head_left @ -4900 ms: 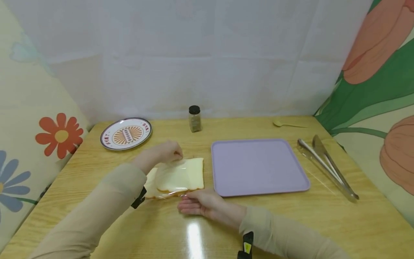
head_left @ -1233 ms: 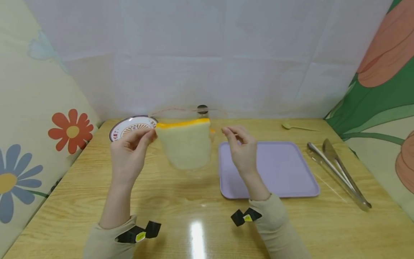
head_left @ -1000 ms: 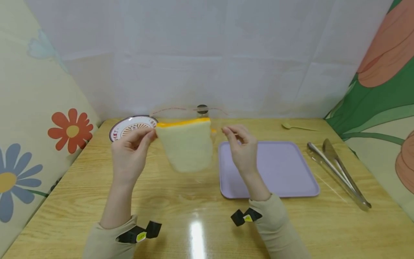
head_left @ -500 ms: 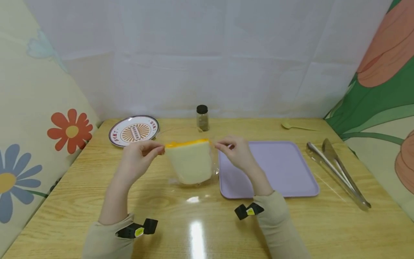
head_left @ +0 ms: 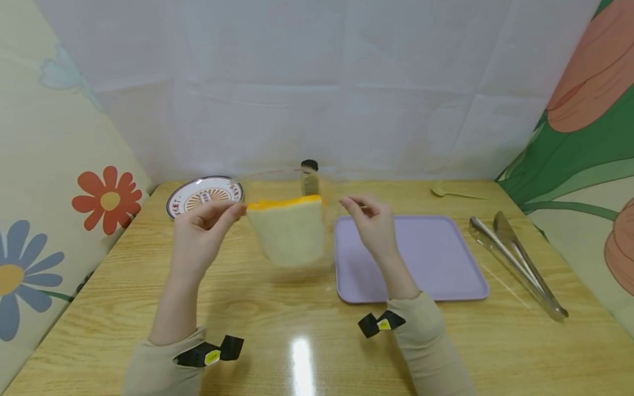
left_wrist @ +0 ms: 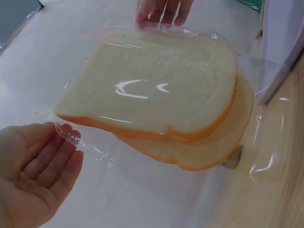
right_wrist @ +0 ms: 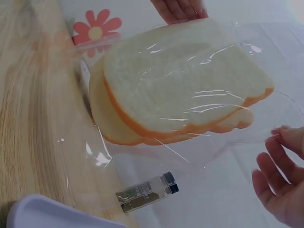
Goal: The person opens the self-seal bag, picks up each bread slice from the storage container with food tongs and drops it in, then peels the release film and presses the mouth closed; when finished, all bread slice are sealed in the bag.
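Two slices of bread [head_left: 287, 235] hang inside a clear plastic bag [left_wrist: 97, 154], held up over the table. In the left wrist view the front slice [left_wrist: 152, 90] partly covers the rear slice [left_wrist: 204, 154]. My left hand [head_left: 198, 239] pinches the bag at its left side, beside the orange-brown crust. Opposite, my right hand [head_left: 373, 225] pinches the bag's right side between thumb and fingers; in the right wrist view, that hand [right_wrist: 282, 175] grips the film well apart from the bread. The bag's faint upper edge arches above the slices.
A lilac tray [head_left: 421, 258] lies right of the bag, with metal tongs [head_left: 517, 267] beyond it. Behind stand a black-capped jar [head_left: 310, 179] and, at back left, a patterned plate [head_left: 198, 192]. A small yellow-green spoon [head_left: 455, 193] lies at back right.
The bag of bread lay on the table at first, then both hands lifted it upright. It dipped half a second ago and is higher again now, with the right hand farther out.
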`<state>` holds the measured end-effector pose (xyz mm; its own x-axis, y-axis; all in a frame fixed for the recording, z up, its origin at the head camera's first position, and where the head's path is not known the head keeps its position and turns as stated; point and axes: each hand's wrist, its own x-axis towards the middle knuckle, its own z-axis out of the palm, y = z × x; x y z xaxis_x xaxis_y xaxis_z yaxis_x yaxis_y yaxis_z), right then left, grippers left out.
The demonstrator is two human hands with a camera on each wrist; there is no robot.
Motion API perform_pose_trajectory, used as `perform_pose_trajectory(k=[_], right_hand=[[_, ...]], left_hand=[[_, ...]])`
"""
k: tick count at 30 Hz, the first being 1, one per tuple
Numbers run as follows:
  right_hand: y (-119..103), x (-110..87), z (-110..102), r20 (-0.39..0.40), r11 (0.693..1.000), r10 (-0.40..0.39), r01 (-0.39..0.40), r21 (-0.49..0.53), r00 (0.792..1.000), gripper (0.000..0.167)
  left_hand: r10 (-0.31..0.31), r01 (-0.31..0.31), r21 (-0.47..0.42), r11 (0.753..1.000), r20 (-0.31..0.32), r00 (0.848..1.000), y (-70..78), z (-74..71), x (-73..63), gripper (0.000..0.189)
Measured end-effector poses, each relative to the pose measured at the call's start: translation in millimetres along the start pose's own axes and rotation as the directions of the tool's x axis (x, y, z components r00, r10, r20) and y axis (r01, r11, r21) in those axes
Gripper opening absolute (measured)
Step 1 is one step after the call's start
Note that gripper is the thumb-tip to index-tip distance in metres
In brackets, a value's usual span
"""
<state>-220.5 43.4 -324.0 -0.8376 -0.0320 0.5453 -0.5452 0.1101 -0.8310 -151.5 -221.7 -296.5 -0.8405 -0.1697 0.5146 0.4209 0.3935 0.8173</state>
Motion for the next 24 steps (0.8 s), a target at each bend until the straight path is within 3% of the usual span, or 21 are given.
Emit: perform_pose_trajectory(k=[3, 6, 9, 12, 17, 24], right_hand=[[2.6, 0.2, 0.5, 0.029, 1.000, 0.014, -0.013, -0.016, 0.999, 0.012], [6.8, 0.3, -1.4, 0.120, 0.994, 0.049, -0.037, -0.102, 0.991, 0.013], [9.6, 0.3, -4.6, 0.229, 0.981, 0.096, -0.053, -0.187, 0.969, 0.014], [10.5, 1.1, -7.2, 0.302, 0.976, 0.122, -0.058, -0.210, 0.946, 0.015], [9.5, 1.7, -7.5, 0.331, 0.980, 0.151, -0.097, -0.174, 0.931, 0.014], [7.1, 0.0, -4.1, 0.345, 0.989, 0.138, -0.109, -0.103, 0.928, 0.016]], left_hand=[[-0.031, 0.030, 0.025, 0.999, 0.018, 0.999, -2.5, 1.1, 0.0, 0.020], [-0.071, 0.061, 0.110, 0.992, 0.092, 0.993, -8.1, -1.7, -0.5, 0.020], [-0.106, 0.082, 0.148, 0.986, 0.164, 0.981, -13.0, -5.6, -1.0, 0.021], [-0.127, 0.103, 0.124, 0.987, 0.204, 0.971, -16.4, -8.2, -0.3, 0.023], [-0.134, 0.127, 0.042, 0.991, 0.239, 0.962, -19.0, -9.1, 0.8, 0.025], [-0.085, 0.084, 0.019, 0.996, 0.273, 0.958, -16.3, -5.6, -0.1, 0.028]])
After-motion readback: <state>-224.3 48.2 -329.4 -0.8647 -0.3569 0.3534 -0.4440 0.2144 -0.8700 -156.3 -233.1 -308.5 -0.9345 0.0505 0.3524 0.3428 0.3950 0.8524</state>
